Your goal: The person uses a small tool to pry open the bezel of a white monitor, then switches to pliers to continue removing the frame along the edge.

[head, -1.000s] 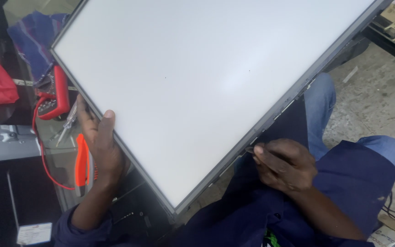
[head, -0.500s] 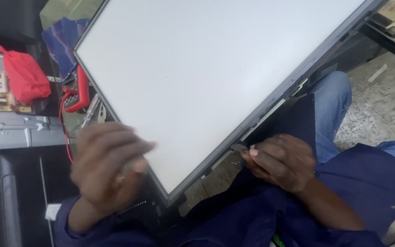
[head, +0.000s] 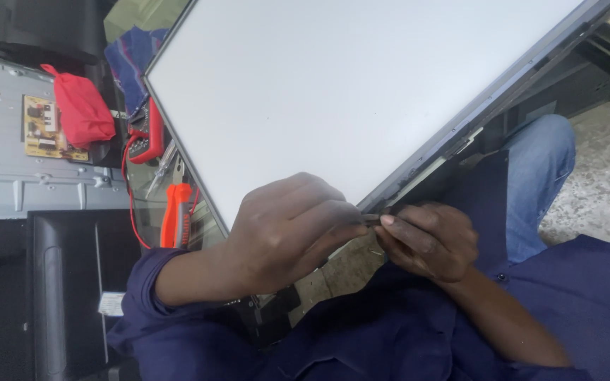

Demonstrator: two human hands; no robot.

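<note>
Hands meet at the lower edge of the white panel [head: 361, 92] resting across the lap: left hand [head: 287, 229] and right hand [head: 428, 240] fingers pinch its dark frame. Next move demands careful, even prying.

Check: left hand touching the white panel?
Touching. Head view: the left hand lies over the white panel's lower edge, fingers wrapped onto its frame beside the right hand.
</note>
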